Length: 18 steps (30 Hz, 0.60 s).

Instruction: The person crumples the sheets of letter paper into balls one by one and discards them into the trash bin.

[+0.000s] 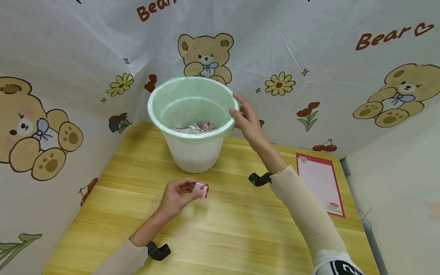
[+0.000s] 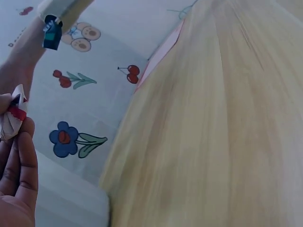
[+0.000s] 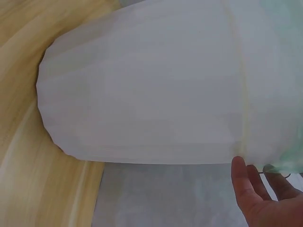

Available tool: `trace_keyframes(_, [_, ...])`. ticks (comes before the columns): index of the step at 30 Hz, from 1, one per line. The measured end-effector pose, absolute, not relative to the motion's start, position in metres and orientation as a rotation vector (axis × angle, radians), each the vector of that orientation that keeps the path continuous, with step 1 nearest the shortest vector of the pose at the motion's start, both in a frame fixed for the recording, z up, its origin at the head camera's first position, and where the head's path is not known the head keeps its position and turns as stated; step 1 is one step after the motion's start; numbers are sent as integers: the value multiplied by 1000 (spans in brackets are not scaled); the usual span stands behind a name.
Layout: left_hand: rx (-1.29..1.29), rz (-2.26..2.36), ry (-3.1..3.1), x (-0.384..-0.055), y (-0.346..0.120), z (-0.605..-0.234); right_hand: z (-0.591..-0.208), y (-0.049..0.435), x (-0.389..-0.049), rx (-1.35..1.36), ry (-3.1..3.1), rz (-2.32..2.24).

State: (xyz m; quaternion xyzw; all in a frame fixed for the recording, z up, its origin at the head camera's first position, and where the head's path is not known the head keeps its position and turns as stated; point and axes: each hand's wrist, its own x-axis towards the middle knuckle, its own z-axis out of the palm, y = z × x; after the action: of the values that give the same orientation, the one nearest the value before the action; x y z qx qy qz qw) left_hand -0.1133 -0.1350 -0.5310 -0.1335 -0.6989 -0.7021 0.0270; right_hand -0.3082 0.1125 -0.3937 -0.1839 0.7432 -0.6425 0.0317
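Note:
A crumpled red-and-white piece of paper (image 1: pixel 201 190) is pinched between the thumb and fingers of my left hand (image 1: pixel 176 196), over the table in front of the bin. The left wrist view shows the paper (image 2: pixel 14 116) close up at its left edge. My right hand (image 1: pixel 249 122) holds the right side of the rim of a white trash bin (image 1: pixel 196 152), which stands upright and is lined with a pale green bag (image 1: pixel 192 89). In the right wrist view, the fingers (image 3: pixel 242 177) touch the bin's outer wall. Crumpled red-and-white papers (image 1: pixel 201 128) lie inside the bin.
The wooden table (image 1: pixel 233 229) carries a red-bordered sheet (image 1: pixel 319 179) at its right side. A curtain (image 1: pixel 261 42) printed with bears and flowers hangs behind the bin and along the left. Each wrist wears a small black camera (image 1: pixel 259 179).

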Motion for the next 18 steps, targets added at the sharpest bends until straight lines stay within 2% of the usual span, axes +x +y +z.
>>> trace_keyframes(18, [-571,-1888,-2101,-112,-156,-482,-394,112,-306,-448,2366,-2016])
